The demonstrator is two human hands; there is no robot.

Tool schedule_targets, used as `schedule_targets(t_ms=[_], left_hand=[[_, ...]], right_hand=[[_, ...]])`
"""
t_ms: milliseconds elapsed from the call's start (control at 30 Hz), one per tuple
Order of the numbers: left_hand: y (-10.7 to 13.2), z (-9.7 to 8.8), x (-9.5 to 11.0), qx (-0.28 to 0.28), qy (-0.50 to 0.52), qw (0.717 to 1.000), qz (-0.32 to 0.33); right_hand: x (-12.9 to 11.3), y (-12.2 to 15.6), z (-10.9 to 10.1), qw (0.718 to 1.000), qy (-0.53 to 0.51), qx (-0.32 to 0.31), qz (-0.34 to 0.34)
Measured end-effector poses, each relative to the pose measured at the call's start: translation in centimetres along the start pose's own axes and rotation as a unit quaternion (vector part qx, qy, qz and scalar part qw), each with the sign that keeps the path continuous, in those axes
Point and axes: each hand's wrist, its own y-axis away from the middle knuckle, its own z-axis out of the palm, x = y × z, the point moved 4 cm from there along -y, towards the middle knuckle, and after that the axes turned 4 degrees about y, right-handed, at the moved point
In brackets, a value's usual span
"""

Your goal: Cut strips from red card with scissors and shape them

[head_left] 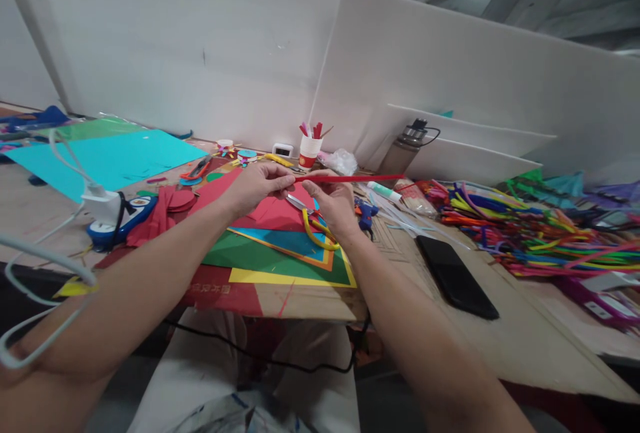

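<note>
A narrow red strip [370,179], paper or foam by its look, runs level between my hands and sticks out far to the right. My left hand [260,186] pinches its left end. Close beside it, my right hand [333,198] grips the strip with thumb and fingers. Beneath the hands lie red sheets [270,213] on top of a stack with blue, orange, green [265,253] and yellow sheets. Yellow-handled scissors [320,236] rest on the stack just below my right hand, their blades partly hidden.
Right of the stack are a blue glue gun [367,213], a black phone [455,276], a glue stick [384,192], a bottle [404,146] and many coloured pipe cleaners [530,226]. On the left stand a blue power strip [115,223] and a cyan sheet [110,160]. Behind is a paper cup [310,152].
</note>
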Motion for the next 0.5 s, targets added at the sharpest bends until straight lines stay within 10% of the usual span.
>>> schedule_targets(t_ms=[500], left_hand=[[0.45, 0.79, 0.71, -0.018, -0.059, 0.998, -0.007]], right_hand=[[0.22, 0.01, -0.35, 0.998, 0.037, 0.042, 0.002]])
